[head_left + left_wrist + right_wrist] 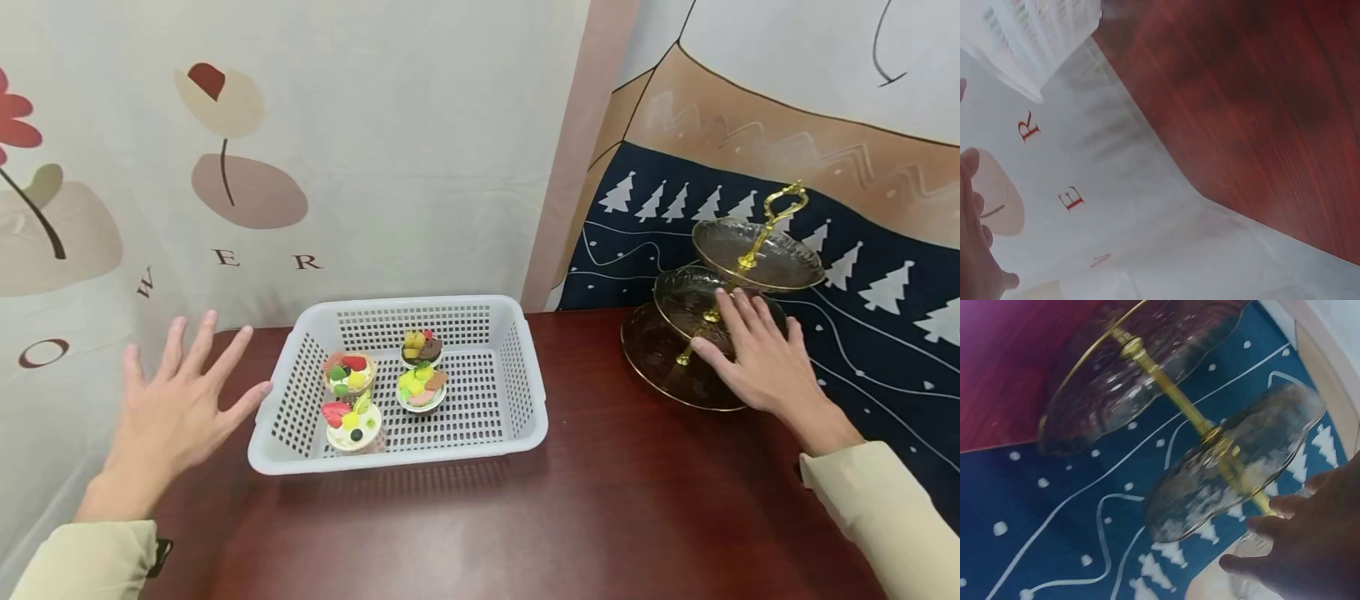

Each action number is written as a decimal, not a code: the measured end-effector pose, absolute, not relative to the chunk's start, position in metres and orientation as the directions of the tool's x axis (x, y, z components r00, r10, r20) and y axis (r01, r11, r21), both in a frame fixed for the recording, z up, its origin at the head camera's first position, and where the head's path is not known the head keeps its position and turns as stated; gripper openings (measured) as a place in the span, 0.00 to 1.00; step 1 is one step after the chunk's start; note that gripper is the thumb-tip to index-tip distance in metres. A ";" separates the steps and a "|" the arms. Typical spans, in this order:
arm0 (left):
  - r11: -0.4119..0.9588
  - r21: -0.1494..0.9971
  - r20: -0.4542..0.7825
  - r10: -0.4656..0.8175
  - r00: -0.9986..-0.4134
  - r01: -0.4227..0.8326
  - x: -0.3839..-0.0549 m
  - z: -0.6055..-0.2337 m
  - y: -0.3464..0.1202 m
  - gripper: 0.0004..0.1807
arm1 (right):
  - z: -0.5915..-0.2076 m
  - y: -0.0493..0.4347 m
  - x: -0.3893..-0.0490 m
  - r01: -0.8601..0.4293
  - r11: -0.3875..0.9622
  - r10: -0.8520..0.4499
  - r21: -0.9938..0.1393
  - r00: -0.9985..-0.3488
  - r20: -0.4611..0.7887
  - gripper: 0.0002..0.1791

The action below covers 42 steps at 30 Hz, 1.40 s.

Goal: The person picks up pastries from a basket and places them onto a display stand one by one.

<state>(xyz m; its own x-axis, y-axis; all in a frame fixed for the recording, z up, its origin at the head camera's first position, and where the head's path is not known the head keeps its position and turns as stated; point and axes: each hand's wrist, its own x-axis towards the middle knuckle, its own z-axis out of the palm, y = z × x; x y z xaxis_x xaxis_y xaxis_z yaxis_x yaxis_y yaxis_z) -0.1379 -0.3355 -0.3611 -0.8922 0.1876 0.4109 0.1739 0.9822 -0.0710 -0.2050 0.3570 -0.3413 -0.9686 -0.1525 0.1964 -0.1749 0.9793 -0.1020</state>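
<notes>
Printed cloth (420, 167) backs the red-brown surface (585, 500), pale w/ flowers on L, navy w/ white trees on R. Step now is prob. a ready pause, no pick-up under way; next move would call for a light pinch if anything's to be lifted. L hand (171, 412) is spread, holding nothing, just beside the basket (405, 457): white plastic, slotted walls, on the surface. Inside, L to R: fruit tart (349, 373), cream cup (355, 429) w/ strawberry, then pastel cup (422, 388) & choc cup (422, 348) behind it, all toy-looking. Well apart on R, an upright 3-tier stand (686, 296): dark see-through plates, gold rims, pole & loop handle. R hand (765, 362) is unclenched, grasping nothing, by the stand; wrist cam's blurry, so can't tell if fingertips touch it.
</notes>
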 end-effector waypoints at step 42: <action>0.926 0.080 0.126 0.357 -0.925 0.368 -0.097 -0.363 -0.297 0.37 | -0.333 0.339 -0.275 -0.082 0.626 0.098 -0.775 -0.978 0.182 0.29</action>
